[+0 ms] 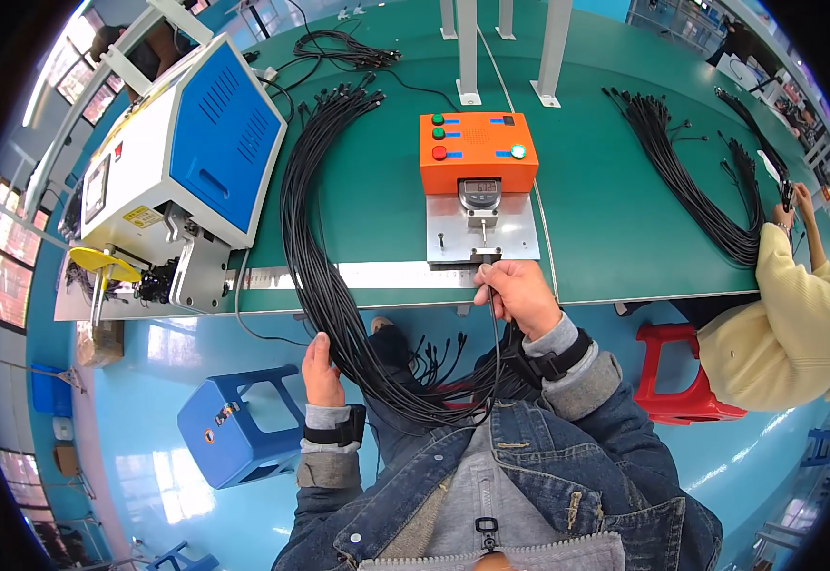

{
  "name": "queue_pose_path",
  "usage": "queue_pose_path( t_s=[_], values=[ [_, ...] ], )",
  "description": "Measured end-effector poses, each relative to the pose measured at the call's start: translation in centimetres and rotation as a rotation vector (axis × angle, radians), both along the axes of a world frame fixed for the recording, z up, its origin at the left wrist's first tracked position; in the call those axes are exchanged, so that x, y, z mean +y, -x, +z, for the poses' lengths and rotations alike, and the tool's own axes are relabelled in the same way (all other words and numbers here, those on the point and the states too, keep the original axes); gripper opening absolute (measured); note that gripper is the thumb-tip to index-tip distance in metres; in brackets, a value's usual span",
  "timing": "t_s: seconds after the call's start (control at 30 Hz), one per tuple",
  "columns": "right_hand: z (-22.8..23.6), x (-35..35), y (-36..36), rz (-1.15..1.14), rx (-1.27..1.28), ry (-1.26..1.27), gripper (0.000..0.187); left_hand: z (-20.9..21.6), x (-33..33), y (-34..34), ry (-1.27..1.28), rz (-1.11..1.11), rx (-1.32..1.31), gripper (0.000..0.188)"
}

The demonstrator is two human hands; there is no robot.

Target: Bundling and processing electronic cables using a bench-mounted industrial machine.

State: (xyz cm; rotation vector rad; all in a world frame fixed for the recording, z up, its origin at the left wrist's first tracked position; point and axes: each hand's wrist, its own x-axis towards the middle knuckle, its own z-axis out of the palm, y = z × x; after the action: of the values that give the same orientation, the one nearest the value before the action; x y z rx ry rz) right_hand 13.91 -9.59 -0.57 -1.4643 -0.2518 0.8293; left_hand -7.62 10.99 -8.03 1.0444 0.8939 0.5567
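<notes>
A long bundle of black cables [312, 228] runs from the green table over its front edge and across my lap. My left hand [322, 373] is beside the bundle at the table's front, thumb pointing up; some of its fingers are hidden by the cables. My right hand [519, 293] pinches one black cable [497, 352] near its end, right at the front of the orange tester box [478, 152]. The box has green and red buttons, one of them lit, and a small digital gauge [480, 193] above a metal plate [441, 238]. Where the cable's tip meets the plate is hard to see.
A white and blue machine [224, 143] stands at the left of the table. A steel ruler [358, 276] lies along the front edge. More cables [686, 181] lie at the right, near a co-worker in a yellow sleeve [786, 295]. Blue stool [234, 428] and red stool [657, 381] stand below.
</notes>
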Motion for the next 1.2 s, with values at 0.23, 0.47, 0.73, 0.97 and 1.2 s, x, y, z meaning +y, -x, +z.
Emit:
queue_pose_path(
  t_s=[0.23, 0.47, 0.73, 0.97, 1.2],
  values=[
    [0.2, -0.1, -0.3, 0.003, -0.007, -0.009, 0.02, 0.5, -1.0, -1.9, -0.22, -0.065, -0.093, 0.032],
    [0.2, -0.4, 0.6, 0.051, -0.081, 0.031, 0.022, 1.1, -1.6, -2.6, -0.36, -0.044, 0.027, 0.046],
    [1.6, -4.9, 2.6, 0.385, -0.703, 0.366, 0.032, 0.5, -1.6, -2.3, -0.29, -0.165, 0.046, 0.036],
    [3.8, -7.3, 3.1, 0.578, -1.401, 0.894, 0.04, 4.1, -1.6, -1.4, 0.31, -0.321, -0.357, 0.017],
    [8.8, -1.5, 3.4, 0.575, -0.469, 0.1, 0.044, 11.5, -3.9, 1.5, 0.051, -0.422, -0.388, 0.013]
  ],
)
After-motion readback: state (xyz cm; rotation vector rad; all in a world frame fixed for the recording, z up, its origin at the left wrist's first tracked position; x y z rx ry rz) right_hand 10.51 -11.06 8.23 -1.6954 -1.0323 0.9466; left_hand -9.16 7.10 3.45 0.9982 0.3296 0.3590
